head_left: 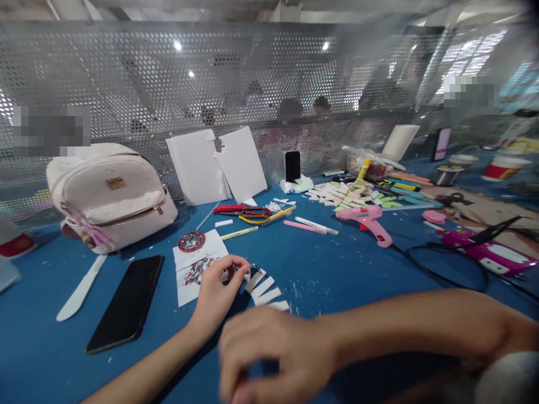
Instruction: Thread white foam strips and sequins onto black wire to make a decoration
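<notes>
My left hand is over the right edge of a white paper sheet. Its thumb and forefinger are pinched together; a small dark sliver shows at the tips, too small to name. On the sheet lie a heap of mixed glitter pieces and a round red-rimmed dish full of glitter. Beside the fingertips, white strips fan out on the blue table. My right hand, nearest the camera, is bent at the wrist with curled fingers. Motion blurs it, so whether it holds anything cannot be told.
A black phone and a white knife lie left, before a pale backpack. Red-handled scissors, highlighters and a pile of paper strips lie behind. A pink glue gun and its cable are right.
</notes>
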Available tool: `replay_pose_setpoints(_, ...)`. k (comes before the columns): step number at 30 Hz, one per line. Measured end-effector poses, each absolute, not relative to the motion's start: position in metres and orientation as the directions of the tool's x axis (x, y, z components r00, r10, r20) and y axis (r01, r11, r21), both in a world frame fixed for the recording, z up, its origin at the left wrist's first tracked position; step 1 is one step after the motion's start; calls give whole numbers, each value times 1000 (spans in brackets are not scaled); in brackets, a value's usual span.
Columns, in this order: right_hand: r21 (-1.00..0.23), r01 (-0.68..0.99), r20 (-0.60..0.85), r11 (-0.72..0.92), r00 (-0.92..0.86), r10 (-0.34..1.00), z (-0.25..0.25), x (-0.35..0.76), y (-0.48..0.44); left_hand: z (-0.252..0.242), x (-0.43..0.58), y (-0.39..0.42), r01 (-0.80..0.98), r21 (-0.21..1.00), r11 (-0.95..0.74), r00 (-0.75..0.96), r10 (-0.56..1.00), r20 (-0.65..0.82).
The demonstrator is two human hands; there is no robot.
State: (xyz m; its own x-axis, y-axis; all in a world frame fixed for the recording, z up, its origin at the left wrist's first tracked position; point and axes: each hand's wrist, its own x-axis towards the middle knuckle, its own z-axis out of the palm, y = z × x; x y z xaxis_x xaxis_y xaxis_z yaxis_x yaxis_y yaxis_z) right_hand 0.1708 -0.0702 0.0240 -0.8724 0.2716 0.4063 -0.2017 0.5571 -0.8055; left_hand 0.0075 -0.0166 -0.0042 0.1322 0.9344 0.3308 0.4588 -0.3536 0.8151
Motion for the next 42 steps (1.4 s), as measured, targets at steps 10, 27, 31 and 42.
replay_pose_setpoints(10,-679,339,434,651,-530,729,3,218,13,-2,8,-16,465,823,-326,112,944,310)
replay_pose_setpoints(27,-646,335,513,686,-476,715,7,215,12,-5,8,-16,516,797,-316,111,946,303)
replay_pose_setpoints(31,-644,327,531,692,-460,711,6,216,11,-5,8,-16,531,783,-325,121,943,310)
replay_pose_setpoints(42,-637,314,559,704,-440,703,6,217,11,-1,10,-19,605,684,-406,192,909,370)
